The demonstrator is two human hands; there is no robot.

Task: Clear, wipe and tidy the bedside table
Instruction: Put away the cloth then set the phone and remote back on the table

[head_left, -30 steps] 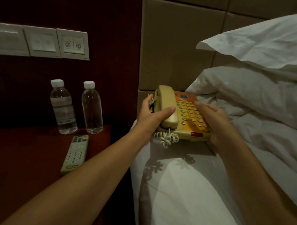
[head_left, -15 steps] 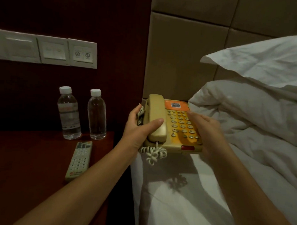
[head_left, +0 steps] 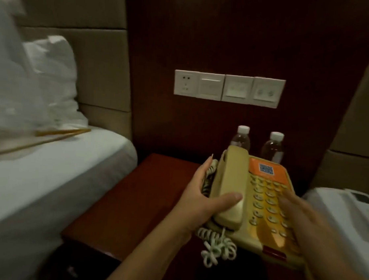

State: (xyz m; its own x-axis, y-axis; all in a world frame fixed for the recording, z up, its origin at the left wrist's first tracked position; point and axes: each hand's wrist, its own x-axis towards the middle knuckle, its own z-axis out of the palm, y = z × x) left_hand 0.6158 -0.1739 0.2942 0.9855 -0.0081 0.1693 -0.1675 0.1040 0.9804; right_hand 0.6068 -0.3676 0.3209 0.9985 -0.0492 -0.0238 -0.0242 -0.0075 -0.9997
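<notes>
Fingers: left hand curls round the phone, thumb pressing the handset; right hand grips its 3 o'clock edge, blurred. Phone is over the table, whether resting or lifted unclear; bottles at 12 o'clock. Advice: keep it level, thumb on handset, coiled cord clear of snagging.
</notes>
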